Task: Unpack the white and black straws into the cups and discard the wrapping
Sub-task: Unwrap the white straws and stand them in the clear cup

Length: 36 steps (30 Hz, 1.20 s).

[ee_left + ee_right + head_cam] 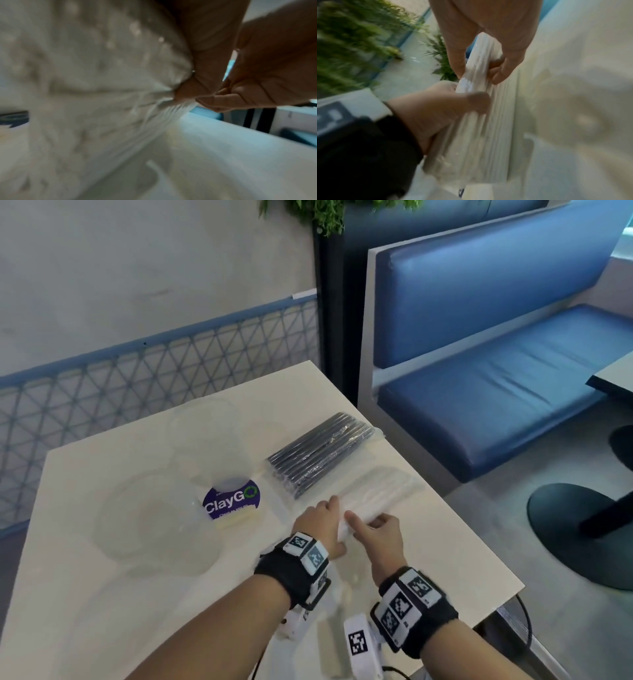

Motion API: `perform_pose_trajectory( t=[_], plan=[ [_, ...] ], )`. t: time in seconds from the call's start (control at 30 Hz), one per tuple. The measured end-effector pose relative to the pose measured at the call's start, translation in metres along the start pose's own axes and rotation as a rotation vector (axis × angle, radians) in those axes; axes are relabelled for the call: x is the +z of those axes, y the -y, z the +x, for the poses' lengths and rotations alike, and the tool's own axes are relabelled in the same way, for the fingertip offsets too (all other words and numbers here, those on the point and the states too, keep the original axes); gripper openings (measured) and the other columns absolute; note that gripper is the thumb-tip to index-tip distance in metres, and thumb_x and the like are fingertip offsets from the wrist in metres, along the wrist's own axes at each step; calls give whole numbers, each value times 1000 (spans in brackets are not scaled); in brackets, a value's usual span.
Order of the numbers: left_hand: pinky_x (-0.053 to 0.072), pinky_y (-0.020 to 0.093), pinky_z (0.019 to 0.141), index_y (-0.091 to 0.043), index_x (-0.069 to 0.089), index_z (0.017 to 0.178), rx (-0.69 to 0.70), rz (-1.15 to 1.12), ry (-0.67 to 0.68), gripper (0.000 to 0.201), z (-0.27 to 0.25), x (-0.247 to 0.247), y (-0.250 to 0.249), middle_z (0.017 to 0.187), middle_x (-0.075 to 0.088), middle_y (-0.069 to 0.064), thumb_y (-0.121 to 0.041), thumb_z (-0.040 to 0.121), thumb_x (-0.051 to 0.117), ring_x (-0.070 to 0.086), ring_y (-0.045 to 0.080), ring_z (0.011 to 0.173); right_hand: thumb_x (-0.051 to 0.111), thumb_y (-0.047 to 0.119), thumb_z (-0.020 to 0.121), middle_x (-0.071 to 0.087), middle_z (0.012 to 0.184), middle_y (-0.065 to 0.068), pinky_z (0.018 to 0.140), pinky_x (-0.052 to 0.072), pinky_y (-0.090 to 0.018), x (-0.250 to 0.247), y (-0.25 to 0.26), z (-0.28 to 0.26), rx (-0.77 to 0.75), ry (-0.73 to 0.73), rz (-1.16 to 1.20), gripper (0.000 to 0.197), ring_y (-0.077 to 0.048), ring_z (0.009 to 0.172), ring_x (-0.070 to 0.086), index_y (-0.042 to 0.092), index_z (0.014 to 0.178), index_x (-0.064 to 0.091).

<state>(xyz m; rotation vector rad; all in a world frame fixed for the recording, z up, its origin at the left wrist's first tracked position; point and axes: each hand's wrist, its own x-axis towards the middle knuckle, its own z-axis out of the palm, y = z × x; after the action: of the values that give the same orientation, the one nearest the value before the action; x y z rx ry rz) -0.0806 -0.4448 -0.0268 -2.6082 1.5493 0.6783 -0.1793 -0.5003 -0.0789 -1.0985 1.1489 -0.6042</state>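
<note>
Head view, both hands (320, 525) (378, 534) gripping white straw pack (373, 496), sticker (231, 501) reading "ClayGO"

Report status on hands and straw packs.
Left hand and right hand both pinching near end of clear-wrapped white straw pack, still sealed. Wrapped black straw pack untouched beside it. Nothing blocking.

Motion blur smears the clear cups (205, 433) and white straws (96, 83).
</note>
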Motion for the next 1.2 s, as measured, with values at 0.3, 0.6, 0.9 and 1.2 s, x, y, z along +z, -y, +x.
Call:
perform_pose_trajectory(
  t=[0.3,0.6,0.9,1.2],
  plan=[
    [44,21,74,-18,49,121,40,-634,-165,73,-63,-43,67,109,64,2,-35,52,67,60,16,90,74,30,76,40,125,4,94,43,-27,9,51,-26,-361,116,-102,71,-12,109,49,27,133,33],
    [49,21,82,-37,47,113,16,-975,-388,71,-125,-37,97,103,64,-18,-42,49,77,63,0,96,72,44,69,56,126,1,89,54,-36,50,67,-59,-373,611,-73,80,-10,106,62,26,138,34],
    [55,42,86,-21,69,95,-169,-1273,-676,56,-164,-23,115,93,75,-1,-37,44,83,70,14,91,71,30,80,54,120,12,82,52,-17,90,65,-92,-518,708,-169,48,2,106,54,36,121,47],
    [55,29,77,-20,70,88,-286,-1410,-806,55,-198,13,135,84,75,-7,-35,37,83,71,12,87,55,10,92,58,92,-13,83,53,-38,115,66,-100,-313,855,-69,10,-21,88,57,6,83,57]
  ],
)
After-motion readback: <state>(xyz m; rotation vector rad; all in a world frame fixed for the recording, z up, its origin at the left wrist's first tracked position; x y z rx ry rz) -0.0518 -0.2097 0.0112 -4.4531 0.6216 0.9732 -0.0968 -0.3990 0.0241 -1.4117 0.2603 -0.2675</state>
